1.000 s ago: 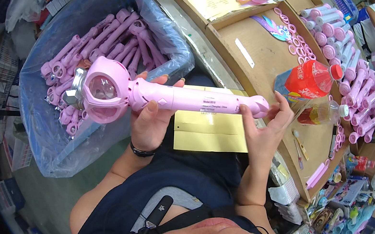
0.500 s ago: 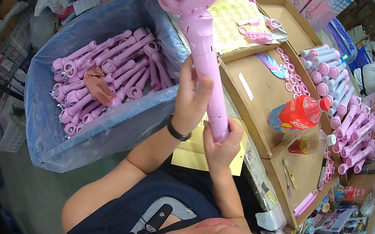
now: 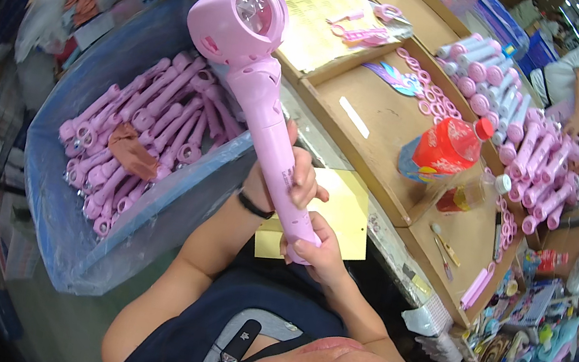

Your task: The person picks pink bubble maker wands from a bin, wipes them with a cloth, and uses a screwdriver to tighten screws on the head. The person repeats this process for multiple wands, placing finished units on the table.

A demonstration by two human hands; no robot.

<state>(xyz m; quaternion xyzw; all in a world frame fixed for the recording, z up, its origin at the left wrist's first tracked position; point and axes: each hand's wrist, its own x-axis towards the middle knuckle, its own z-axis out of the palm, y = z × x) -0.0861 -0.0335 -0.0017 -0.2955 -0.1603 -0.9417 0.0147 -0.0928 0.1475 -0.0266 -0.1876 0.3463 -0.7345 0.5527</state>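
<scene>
A pink toy wand slants across the middle, its bulky head up and to the left. A clear dome shows on the side of that head, and a silvery part sits at its top. Wrapped round the middle of the handle is my left hand, a black band on its wrist. My right hand closes on the handle's lower end, thumb laid along the front. Behind both hands lies a yellow sheet.
On the left, a blue-lined bin holds many similar pink wands and a brown cloth. Cardboard trays hold pink rings, a red-labelled bottle and a smaller bottle. Pink handles are piled right, near another person.
The wand has come lower and to the left, and its head has turned, bringing the clear dome and silvery top into sight. Both hands moved down with it; my left fingers shifted on the handle.
</scene>
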